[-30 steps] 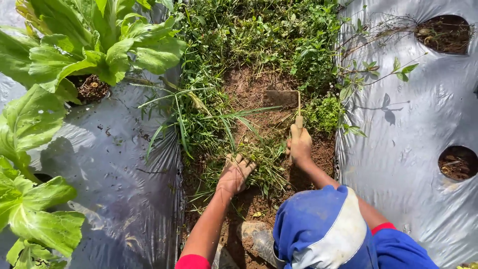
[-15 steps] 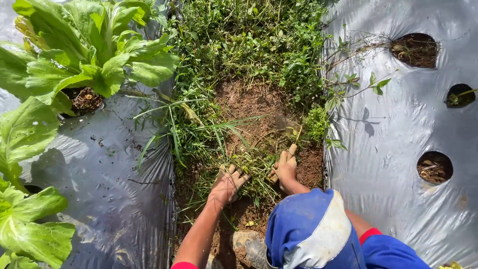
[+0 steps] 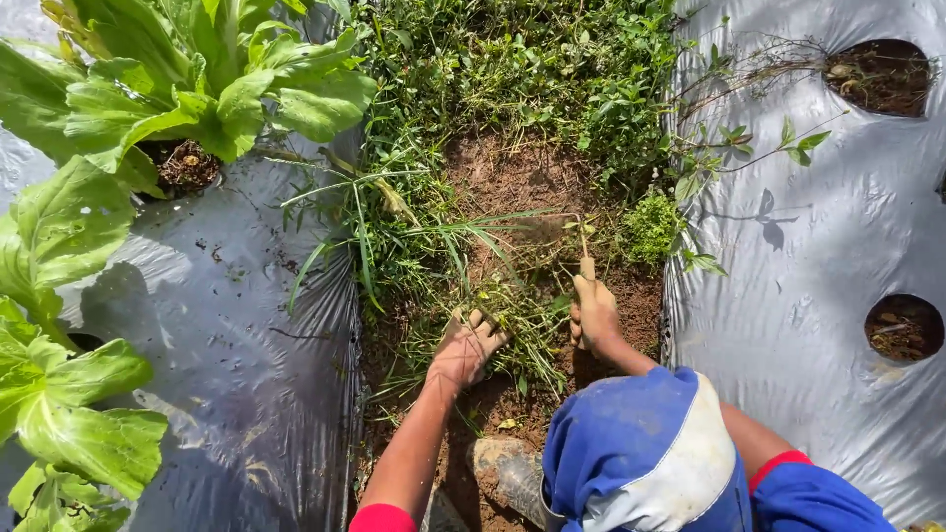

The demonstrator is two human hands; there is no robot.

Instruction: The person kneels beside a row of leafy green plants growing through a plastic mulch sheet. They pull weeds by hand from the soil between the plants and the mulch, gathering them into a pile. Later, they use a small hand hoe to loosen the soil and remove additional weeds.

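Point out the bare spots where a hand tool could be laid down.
Bare soil lies ahead of the hoe, bordered by weeds beyond. The silver plastic sheet at right is open between its holes. Crowded: the cut grass around the left hand and right hand.

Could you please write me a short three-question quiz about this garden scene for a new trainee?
1. True or false: the right hand grips a hoe handle.
2. What does the left hand rest on? A) weeds B) plastic sheet C) cabbage leaf
3. What covers the beds on both sides of the soil strip?

Key: 1 true; 2 A, the weeds; 3 silver plastic sheet, with planting holes.
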